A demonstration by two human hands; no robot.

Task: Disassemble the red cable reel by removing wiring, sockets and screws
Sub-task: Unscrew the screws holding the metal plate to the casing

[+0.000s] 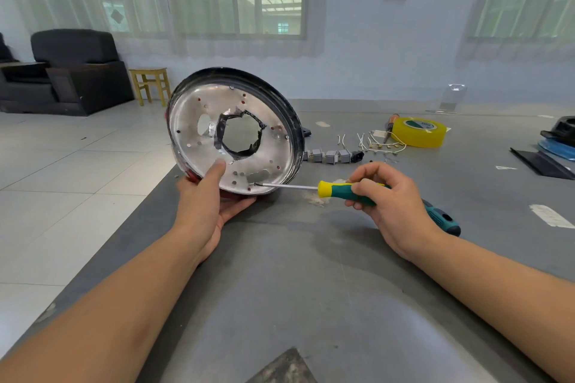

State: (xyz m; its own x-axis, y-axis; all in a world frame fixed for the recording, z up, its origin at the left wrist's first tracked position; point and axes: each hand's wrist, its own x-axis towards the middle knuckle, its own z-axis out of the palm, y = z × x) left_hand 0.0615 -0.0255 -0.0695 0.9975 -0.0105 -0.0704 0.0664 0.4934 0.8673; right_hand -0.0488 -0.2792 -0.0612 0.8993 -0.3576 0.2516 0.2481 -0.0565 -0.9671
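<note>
the left hand (208,196) holds the cable reel (235,130) up on its edge at the left side of the grey table (311,274). the thumb (216,169) presses flat on the shiny silver face and the other fingers curl under the bottom rim, so the hand grips the reel. the reel is a round disc, tilted back a bit, with a black rim and a little red showing at the bottom by the palm. there is a big hole in the middle with torn black tape (222,134) round it, and lots of small holes dotted over the silver face.

the right hand (389,196) has its fingers curled tight round a screwdriver (351,191) with a yellow and green handle. the thin metal tip touches the reel face low down near the rim, just beside the left hand.

behind the reel, a row of small grey sockets (331,156) lies on the table, with one black one at the end. next to them are short white wires (370,143) in a loose bunch. a roll of yellow tape (418,132) sits a bit further back, touching another small screwdriver (390,124) with an orange handle. black and blue things (557,143) lie at the far right edge of the table.

off the table on the left are a dark armchair (74,71) and a small yellow stool (150,84) on the tiled floor.
</note>
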